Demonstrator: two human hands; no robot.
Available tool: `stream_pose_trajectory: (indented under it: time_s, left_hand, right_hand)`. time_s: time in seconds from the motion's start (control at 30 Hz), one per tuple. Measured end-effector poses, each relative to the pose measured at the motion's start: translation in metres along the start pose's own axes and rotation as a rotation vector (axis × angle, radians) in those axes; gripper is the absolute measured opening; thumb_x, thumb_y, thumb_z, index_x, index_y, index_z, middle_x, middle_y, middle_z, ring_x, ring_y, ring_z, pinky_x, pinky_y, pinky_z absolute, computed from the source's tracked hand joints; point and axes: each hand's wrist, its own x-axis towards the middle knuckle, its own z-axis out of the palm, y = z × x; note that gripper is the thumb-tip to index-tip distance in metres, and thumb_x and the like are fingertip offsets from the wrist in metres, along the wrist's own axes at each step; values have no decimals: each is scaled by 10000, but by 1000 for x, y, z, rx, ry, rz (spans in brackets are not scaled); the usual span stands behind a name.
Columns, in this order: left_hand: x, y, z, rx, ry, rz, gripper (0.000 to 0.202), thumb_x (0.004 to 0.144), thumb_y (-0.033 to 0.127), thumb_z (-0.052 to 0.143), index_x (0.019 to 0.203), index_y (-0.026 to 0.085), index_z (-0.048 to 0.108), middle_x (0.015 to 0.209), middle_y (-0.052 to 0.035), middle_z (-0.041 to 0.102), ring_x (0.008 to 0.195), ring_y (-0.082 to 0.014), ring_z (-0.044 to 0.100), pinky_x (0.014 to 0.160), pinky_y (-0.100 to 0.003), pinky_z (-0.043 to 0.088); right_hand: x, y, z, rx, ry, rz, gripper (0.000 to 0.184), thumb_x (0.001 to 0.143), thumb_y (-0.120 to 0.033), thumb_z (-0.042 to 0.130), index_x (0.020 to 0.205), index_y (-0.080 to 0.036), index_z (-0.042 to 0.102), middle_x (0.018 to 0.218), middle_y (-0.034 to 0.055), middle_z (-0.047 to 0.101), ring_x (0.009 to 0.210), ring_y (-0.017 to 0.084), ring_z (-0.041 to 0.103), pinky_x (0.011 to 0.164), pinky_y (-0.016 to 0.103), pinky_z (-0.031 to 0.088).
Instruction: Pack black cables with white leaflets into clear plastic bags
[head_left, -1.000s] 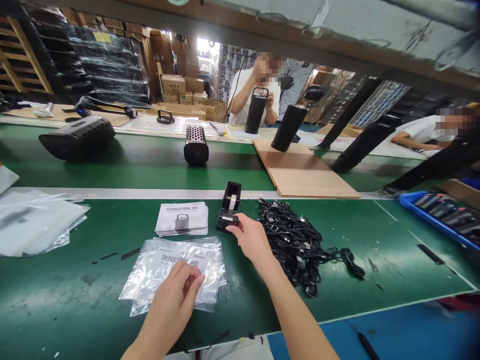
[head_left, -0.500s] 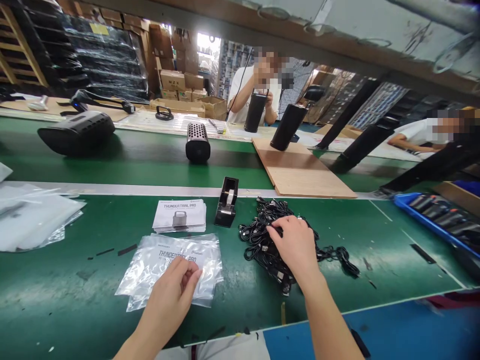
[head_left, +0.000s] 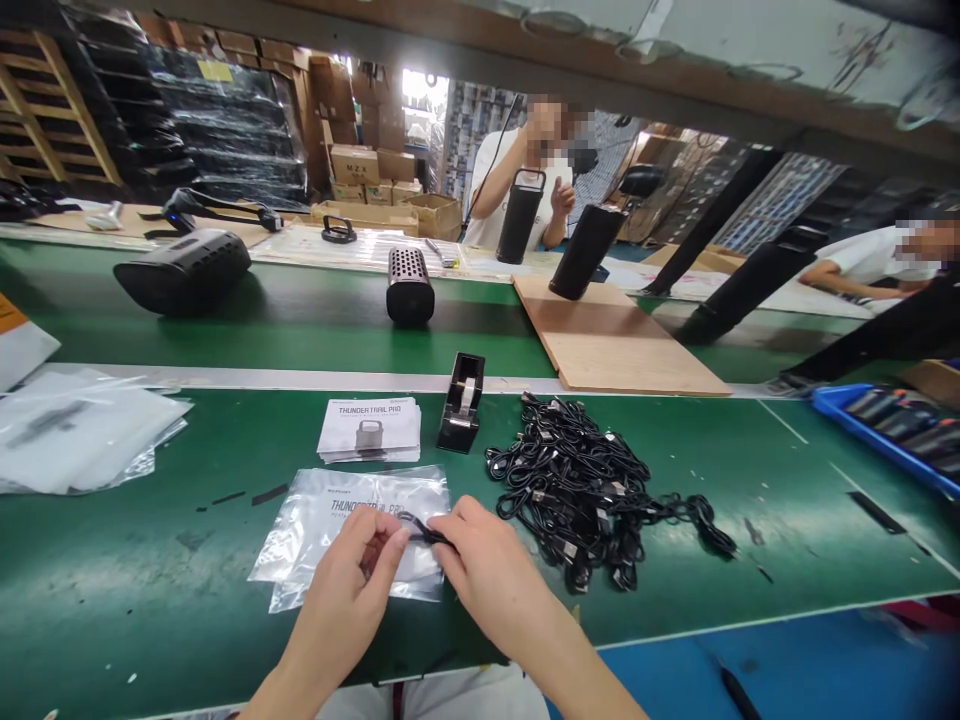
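Note:
My left hand (head_left: 358, 580) pinches the near edge of the top clear plastic bag (head_left: 315, 520) in a small stack printed "THUNDERTRAIL PRO" on the green bench. My right hand (head_left: 484, 570) is closed on a bundled black cable (head_left: 426, 530) and holds it at the bag's edge, touching my left fingertips. A heap of bundled black cables (head_left: 592, 485) lies just to the right. A stack of white leaflets (head_left: 369, 430) and a black tape dispenser (head_left: 461, 405) sit behind the bags.
More clear bags (head_left: 75, 430) lie at the left. A conveyor behind carries a perforated black speaker (head_left: 409, 285), a larger black device (head_left: 184, 270) and a wooden board (head_left: 615, 340). A blue tray (head_left: 892, 435) stands at right. Two people sit across the line.
My right hand left the tape dispenser, reached into the cable heap, took one bundle and brought it left to the bag. My left hand stayed on the bag.

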Motion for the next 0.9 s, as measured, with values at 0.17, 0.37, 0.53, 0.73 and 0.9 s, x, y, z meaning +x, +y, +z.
stream_pose_trajectory:
  time_s: [0.17, 0.37, 0.53, 0.73, 0.9]
  left_hand:
    - [5, 16, -15, -159, 75, 31, 187, 846, 372, 430, 747, 221, 478, 703, 24, 463, 631, -131, 478, 580, -235, 411]
    - [11, 36, -51, -340, 251, -13, 234, 826, 441, 469, 734, 227, 482, 598, 58, 431, 563, -97, 426, 524, -179, 368]
    - [20, 26, -66, -538, 324, 52, 414, 732, 564, 531, 991, 243, 512, 1049, -29, 529, 1009, -188, 482, 846, -269, 401]
    - [21, 19, -55, -846, -196, -37, 713, 574, 575, 678, 1165, 228, 483, 1018, -72, 594, 1009, -248, 526, 844, -330, 421]
    - [14, 22, -45, -797, -162, -98, 207, 723, 394, 640, 742, 190, 616, 598, 42, 536, 565, -85, 499, 552, -185, 397]
  right_hand:
    - [10, -23, -26, 244, 100, -156, 235, 867, -272, 481, 1077, -189, 547, 972, 54, 604, 889, 175, 548, 768, 279, 414]
    - [36, -52, -73, 82, 126, -366, 128, 747, -304, 656, 695, -192, 620, 684, -6, 588, 792, 168, 484, 745, 308, 355]
    - [50, -72, -121, 95, 96, -574, 71, 745, -242, 660, 696, -201, 631, 849, 7, 561, 899, 155, 483, 817, 293, 369]
    - [44, -70, -149, 167, -124, -656, 44, 733, -248, 664, 710, -221, 639, 1100, 14, 508, 1081, 180, 466, 860, 277, 402]
    - [28, -42, -151, 247, -226, -540, 50, 768, -244, 624, 722, -231, 612, 1095, 3, 545, 1046, 176, 505, 866, 280, 406]
